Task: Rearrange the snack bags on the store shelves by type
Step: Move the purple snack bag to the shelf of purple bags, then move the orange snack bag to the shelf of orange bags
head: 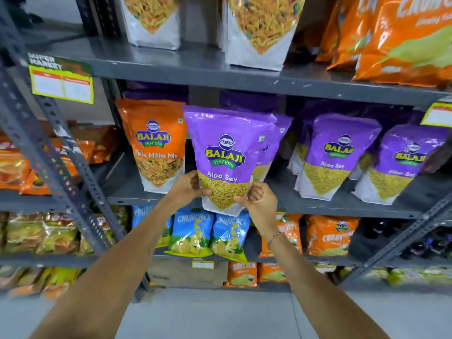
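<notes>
Fingers [204, 192] of both my hands pinching the purple bag's [228, 152] bottom corners at the middle shelf's [342, 206] front edge
Held so low, its top could flop into the orange bag [156, 145] beside it and topple it

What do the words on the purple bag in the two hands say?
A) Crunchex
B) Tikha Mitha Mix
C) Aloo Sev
C: the purple bag, gripped near its bottom by the left hand and the right hand, reads "Aloo Sev" under the Balaji Wafers logo.
</notes>
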A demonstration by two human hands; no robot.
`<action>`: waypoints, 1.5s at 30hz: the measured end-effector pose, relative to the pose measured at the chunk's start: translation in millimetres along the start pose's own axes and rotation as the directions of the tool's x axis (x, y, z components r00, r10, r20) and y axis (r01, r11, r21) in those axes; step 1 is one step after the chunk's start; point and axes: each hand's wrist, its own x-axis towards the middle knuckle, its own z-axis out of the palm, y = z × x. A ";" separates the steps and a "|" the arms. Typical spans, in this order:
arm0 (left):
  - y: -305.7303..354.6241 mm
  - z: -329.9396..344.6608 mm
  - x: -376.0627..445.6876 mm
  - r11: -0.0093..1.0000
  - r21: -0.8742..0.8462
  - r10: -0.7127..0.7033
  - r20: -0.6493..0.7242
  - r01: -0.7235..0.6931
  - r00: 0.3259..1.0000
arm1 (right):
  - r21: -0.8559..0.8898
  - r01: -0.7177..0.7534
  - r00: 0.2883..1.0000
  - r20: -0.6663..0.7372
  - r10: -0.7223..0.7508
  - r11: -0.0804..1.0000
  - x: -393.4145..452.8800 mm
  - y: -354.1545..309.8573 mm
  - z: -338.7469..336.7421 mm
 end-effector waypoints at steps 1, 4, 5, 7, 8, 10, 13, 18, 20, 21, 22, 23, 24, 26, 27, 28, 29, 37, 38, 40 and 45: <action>-4.2 -2.7 4.9 1.000 0.000 -0.006 0.011 0.006 1.000 | -0.003 0.016 1.000 -0.019 -0.016 1.000 1.1 4.6 6.4; -15.6 -11.6 15.5 0.999 0.034 -0.021 0.017 0.020 1.000 | -0.047 0.031 0.996 -0.082 -0.035 0.998 0.5 19.9 27.4; -18.2 -14.2 18.3 0.998 0.052 -0.028 0.020 0.027 0.999 | -0.052 0.017 0.994 -0.106 -0.023 0.999 -1.2 24.2 34.4; -23.0 -19.5 24.7 0.997 0.074 -0.040 0.042 0.036 0.998 | -0.057 -0.013 0.985 -0.174 0.003 0.998 -4.4 32.3 48.0; -25.0 -21.7 28.0 0.996 0.077 -0.043 0.059 0.038 0.997 | -0.070 -0.022 0.977 -0.211 0.006 0.997 -5.1 36.8 54.7; -28.1 -25.7 34.7 0.995 0.086 -0.052 0.098 0.043 0.994 | -0.100 -0.025 0.962 -0.272 -0.003 0.995 -7.1 41.3 66.9; -32.2 -33.5 43.5 0.993 0.114 -0.046 0.134 0.030 0.990 | -0.115 -0.026 0.941 -0.339 -0.014 0.993 -9.0 44.0 86.1; -40.8 -46.4 50.3 0.980 0.193 0.005 0.189 -0.042 0.982 | -0.083 0.013 0.904 -0.425 -0.047 0.996 -11.6 36.0 117.5; -38.9 -51.8 43.7 0.984 0.175 -0.006 0.203 -0.030 0.979 | -0.107 0.031 0.890 -0.449 -0.076 0.994 -11.2 33.3 128.4; -40.3 -55.4 40.5 0.986 0.167 -0.017 0.207 -0.018 0.978 | -0.117 0.037 0.883 -0.462 -0.088 0.992 -9.8 33.8 133.7; -42.0 -59.8 36.5 0.988 0.155 -0.030 0.215 -0.003 0.976 | -0.122 0.040 0.875 -0.476 -0.094 0.992 -7.6 34.3 139.2; -45.6 -65.9 32.6 0.991 0.130 -0.045 0.228 0.015 0.973 | -0.127 0.037 0.867 -0.489 -0.095 0.991 -5.4 34.8 144.4; -50.8 -73.2 29.5 0.993 0.110 -0.067 0.247 0.041 0.967 | -0.142 0.035 0.859 -0.501 -0.102 0.989 -2.6 35.9 149.1; -64.1 -91.6 25.8 0.988 0.114 -0.131 0.262 0.104 0.956 | -0.195 0.042 0.850 -0.509 -0.137 0.980 1.7 36.5 156.8; -70.6 -102.7 24.7 0.984 0.113 -0.166 0.259 0.141 0.952 | -0.220 0.038 0.851 -0.504 -0.148 0.975 3.8 36.8 159.9; -75.1 -113.9 24.0 0.978 0.103 -0.204 0.248 0.184 0.947 | -0.240 0.037 0.854 -0.497 -0.155 0.970 6.0 36.8 162.7; -78.1 -125.2 23.1 0.971 0.095 -0.237 0.234 0.221 0.943 | -0.255 0.044 0.856 -0.488 -0.168 0.966 7.9 36.6 165.1; -87.5 -188.7 33.8 0.843 0.420 -0.259 -0.229 0.336 0.938 | -0.349 0.251 0.773 -0.488 -0.404 0.903 -26.4 35.7 203.6; -89.5 -189.4 37.5 0.839 0.419 -0.265 -0.242 0.347 0.933 | -0.349 0.296 0.840 -0.349 -0.416 0.889 -28.5 33.9 210.5; -89.6 -187.1 43.6 0.871 0.364 -0.266 -0.219 0.332 0.939 | -0.313 0.243 0.954 -0.097 -0.285 0.918 -14.6 29.1 221.2; -96.7 -179.9 46.5 0.937 0.185 -0.285 -0.091 0.297 0.954 | -0.411 -0.072 0.974 0.166 0.152 0.909 41.5 7.0 232.0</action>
